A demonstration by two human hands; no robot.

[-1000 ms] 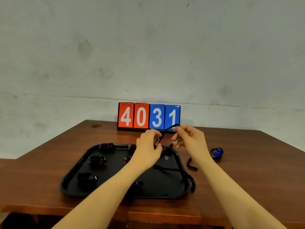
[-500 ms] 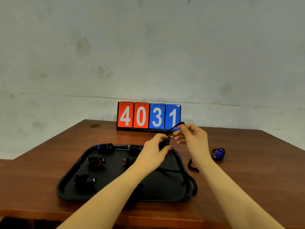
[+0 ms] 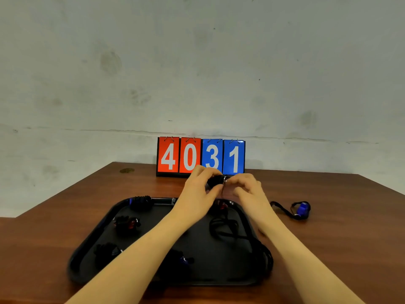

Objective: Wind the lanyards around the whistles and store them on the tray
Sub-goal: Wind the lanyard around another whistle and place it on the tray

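Note:
Above the far edge of the black tray (image 3: 219,275) my left hand (image 3: 198,186) grips a black whistle (image 3: 215,180) wrapped in its lanyard. My right hand (image 3: 245,186) pinches the metal ring and cord end at the whistle's right side. Several wound whistles lie on the tray: one at the far left rim (image 3: 141,201), one with red showing (image 3: 127,222), a black one (image 3: 107,250) and a blue one (image 3: 183,258) partly under my left forearm. A red whistle (image 3: 222,206) with a loose black lanyard (image 3: 225,229) lies at the tray's right side.
A blue whistle (image 3: 303,209) with an unwound black lanyard lies on the wooden table (image 3: 328,238) right of the tray. A flip scoreboard (image 3: 200,156) reading 4031 stands at the table's far edge against the wall.
Both hands have risen and moved away from me with the black whistle. The loop of lanyard seen earlier above the hands is now wound tight on the whistle.

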